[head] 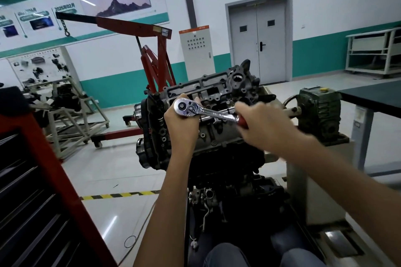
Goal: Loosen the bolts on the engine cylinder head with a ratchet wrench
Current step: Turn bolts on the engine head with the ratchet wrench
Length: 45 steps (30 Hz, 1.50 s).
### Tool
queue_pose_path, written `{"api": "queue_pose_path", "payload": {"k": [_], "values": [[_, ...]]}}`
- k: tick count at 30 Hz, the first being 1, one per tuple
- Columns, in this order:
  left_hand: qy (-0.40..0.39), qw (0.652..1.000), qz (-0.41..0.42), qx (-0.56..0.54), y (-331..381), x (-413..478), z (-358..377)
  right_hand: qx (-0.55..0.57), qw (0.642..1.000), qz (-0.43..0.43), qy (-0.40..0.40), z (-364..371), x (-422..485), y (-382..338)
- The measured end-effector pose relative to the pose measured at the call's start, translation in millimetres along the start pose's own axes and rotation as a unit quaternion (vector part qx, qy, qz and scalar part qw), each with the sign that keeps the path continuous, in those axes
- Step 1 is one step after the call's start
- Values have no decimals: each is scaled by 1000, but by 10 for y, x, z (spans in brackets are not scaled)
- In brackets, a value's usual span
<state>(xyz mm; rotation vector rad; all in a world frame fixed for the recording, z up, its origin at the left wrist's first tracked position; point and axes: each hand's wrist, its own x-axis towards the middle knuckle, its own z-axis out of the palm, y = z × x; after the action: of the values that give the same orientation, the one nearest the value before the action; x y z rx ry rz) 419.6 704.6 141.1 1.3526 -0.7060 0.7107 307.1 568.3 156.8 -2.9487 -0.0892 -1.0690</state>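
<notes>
A grey engine cylinder head (pixel 217 86) sits on top of an engine mounted on a stand in front of me. A chrome ratchet wrench (pixel 195 109) with a red handle lies across it, head to the left. My left hand (pixel 181 123) grips under the wrench's round head, fingers wrapped behind it. My right hand (pixel 262 123) grips the red handle at the right end and looks blurred. The socket and the bolt under the wrench head are hidden by my left hand.
A red engine hoist (pixel 156 56) stands behind the engine. A red tool cabinet (pixel 36 191) fills the lower left. A green gearbox (pixel 319 110) is on the stand's right end, beside a dark table (pixel 373 97). My knees show at the bottom.
</notes>
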Motion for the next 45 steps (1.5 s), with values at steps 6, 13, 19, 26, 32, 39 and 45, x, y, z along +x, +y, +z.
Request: {"api": "queue_pose_path", "payload": {"k": [6, 13, 19, 26, 32, 39, 45], "values": [[60, 998, 10, 4, 140, -13, 122, 194, 974, 113, 3, 543, -426, -684], [19, 997, -13, -68, -19, -36, 36, 89, 996, 11, -18, 272, -239, -260], [6, 1000, -2, -22, 3, -19, 3, -43, 999, -22, 4, -137, 126, 123], [50, 995, 0, -84, 69, -39, 121, 183, 979, 92, 3, 471, -388, -574], [34, 996, -25, -77, 33, -31, 4, 137, 990, 16, -33, 345, -271, -357], [9, 999, 0, -37, -2, 2, -24, -69, 997, -38, 25, -178, 239, 129], [24, 999, 14, -29, 59, -23, 32, 63, 996, 69, 13, 253, -289, -371]]}}
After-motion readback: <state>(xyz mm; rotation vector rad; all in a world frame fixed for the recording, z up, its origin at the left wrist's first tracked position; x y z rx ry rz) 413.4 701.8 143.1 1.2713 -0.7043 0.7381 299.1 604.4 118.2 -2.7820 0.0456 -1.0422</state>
